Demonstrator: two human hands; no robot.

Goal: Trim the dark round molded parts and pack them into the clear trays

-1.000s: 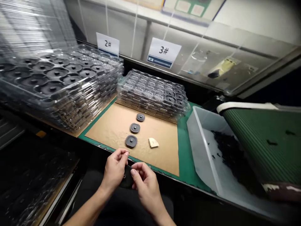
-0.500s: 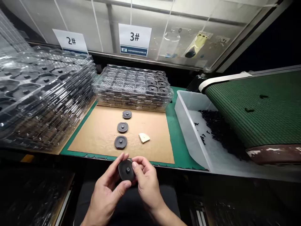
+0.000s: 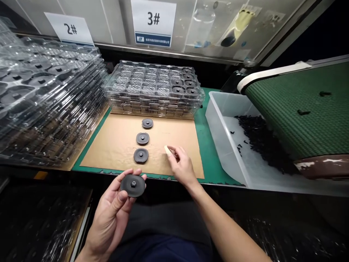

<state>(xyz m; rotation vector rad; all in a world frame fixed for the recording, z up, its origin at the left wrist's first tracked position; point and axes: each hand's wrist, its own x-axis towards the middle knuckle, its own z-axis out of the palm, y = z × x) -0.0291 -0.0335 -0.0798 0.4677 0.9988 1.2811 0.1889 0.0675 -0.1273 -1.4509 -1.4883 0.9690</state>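
My left hand [image 3: 111, 209] grips a black rounded plastic disc [image 3: 128, 187] by its edge, its small central post facing up, just in front of the table edge. Over the cardboard sheet [image 3: 109, 145], my right hand [image 3: 181, 165] pinches a cream-coloured wedge-shaped piece [image 3: 167, 150] between thumb and fingers; most of the piece is hidden by the hand. Three similar discs lie in a column to the left of my right hand: a near one [image 3: 141, 155], a middle one [image 3: 142, 138] and a far one [image 3: 147, 123].
Clear plastic trays [image 3: 152, 82] are stacked behind the cardboard, the top one partly filled with discs. A taller tray stack [image 3: 54, 105] stands at left. At right, a translucent bin [image 3: 226, 134] holds small black parts below a green conveyor belt [image 3: 308, 102].
My right hand has let go of the disc, moved forward to the cardboard and picked up the cream wedge. My left hand has shifted left with the disc. The view has tilted down.
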